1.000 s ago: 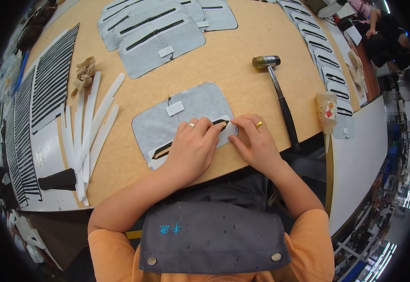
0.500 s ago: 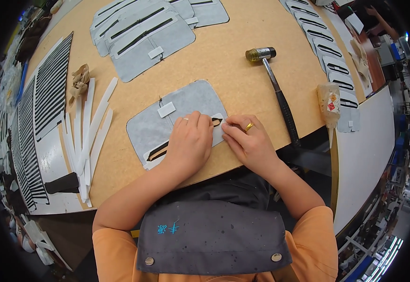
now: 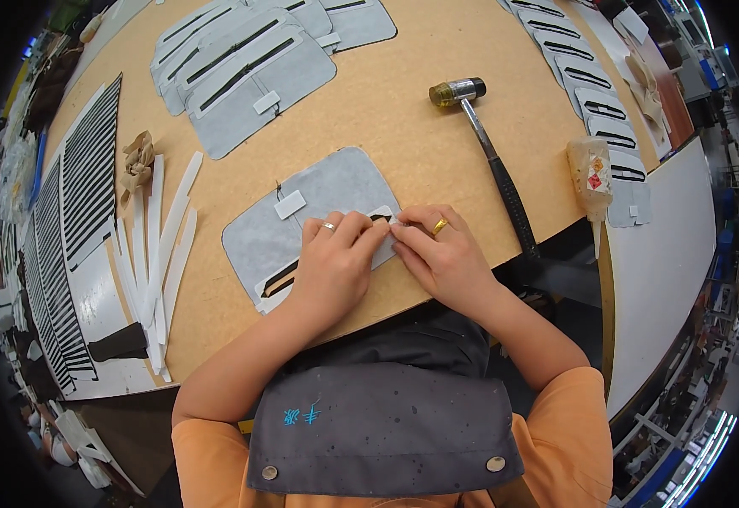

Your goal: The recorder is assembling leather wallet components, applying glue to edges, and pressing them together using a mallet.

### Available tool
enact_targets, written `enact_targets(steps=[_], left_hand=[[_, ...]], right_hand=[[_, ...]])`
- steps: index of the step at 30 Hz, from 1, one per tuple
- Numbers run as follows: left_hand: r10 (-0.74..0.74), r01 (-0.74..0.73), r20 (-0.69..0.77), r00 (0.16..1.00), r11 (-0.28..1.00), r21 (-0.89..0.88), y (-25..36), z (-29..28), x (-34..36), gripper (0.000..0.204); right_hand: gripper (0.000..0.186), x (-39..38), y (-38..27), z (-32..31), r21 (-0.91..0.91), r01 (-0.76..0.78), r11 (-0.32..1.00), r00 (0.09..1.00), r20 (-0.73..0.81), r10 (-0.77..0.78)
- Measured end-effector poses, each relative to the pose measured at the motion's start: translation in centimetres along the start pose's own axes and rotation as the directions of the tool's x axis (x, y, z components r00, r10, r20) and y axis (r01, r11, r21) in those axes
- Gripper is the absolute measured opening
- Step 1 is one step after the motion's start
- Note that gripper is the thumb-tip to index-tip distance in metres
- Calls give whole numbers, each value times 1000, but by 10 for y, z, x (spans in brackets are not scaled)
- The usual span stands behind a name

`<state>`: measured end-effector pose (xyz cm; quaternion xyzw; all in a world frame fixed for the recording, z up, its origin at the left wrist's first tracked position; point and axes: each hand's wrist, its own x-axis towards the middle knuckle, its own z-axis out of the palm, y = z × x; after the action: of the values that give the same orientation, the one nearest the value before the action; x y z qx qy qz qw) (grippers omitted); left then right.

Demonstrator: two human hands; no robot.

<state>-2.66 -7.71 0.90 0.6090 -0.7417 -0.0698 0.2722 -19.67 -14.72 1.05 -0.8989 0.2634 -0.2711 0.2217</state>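
Before me on the table (image 3: 378, 106) lies the panel (image 3: 327, 186), my left hand (image 3: 333, 261) over its near side, my right hand (image 3: 444, 254) at its right end. Right of it lies the mallet (image 3: 498, 169), head far, handle near; farther right, the bottle (image 3: 588, 188), beside the row (image 3: 566, 59) of panels. The pile (image 3: 232, 127) sits far left; left of my panel, the strips (image 3: 176, 203), then the sheets (image 3: 92, 169).

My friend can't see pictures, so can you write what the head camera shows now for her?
A person's left hand and right hand touch the near side of a grey panel with a black-edged slot, on a tan table. Farther back lie more grey panels; a hammer lies to the right, white strips to the left.
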Motion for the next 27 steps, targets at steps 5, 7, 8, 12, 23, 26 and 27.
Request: enact_targets(steps=[5, 7, 8, 12, 23, 26, 27], left_hand=[[56, -58, 29, 998, 997, 49, -2, 0, 0, 28], [-42, 39, -35, 999, 996, -80, -3, 3, -3, 34], [-43, 39, -38, 998, 996, -81, -1, 1, -2, 34], [8, -11, 83, 997, 999, 39, 4, -12, -2, 31], [-160, 159, -10, 987, 985, -68, -1, -22, -32, 29], [-55, 54, -57, 997, 998, -17, -2, -19, -38, 30], [-13, 14, -16, 1000, 998, 65, 1, -21, -38, 30]], right_hand=[[19, -2, 2, 0, -18, -12, 1000, 999, 29, 13], [20, -1, 1, 0, -20, -19, 1000, 999, 34, 20], [20, -1, 0, 0, -22, -21, 1000, 999, 32, 22], [24, -1, -2, 0, -18, -47, 999, 998, 50, 48], [29, 18, -13, 2, 85, 102, 991, 980, 161, -115], [27, 18, -12, 3, 35, 150, 988, 967, 204, -154], [25, 18, -12, 2, -5, 199, 980, 959, 205, -194]])
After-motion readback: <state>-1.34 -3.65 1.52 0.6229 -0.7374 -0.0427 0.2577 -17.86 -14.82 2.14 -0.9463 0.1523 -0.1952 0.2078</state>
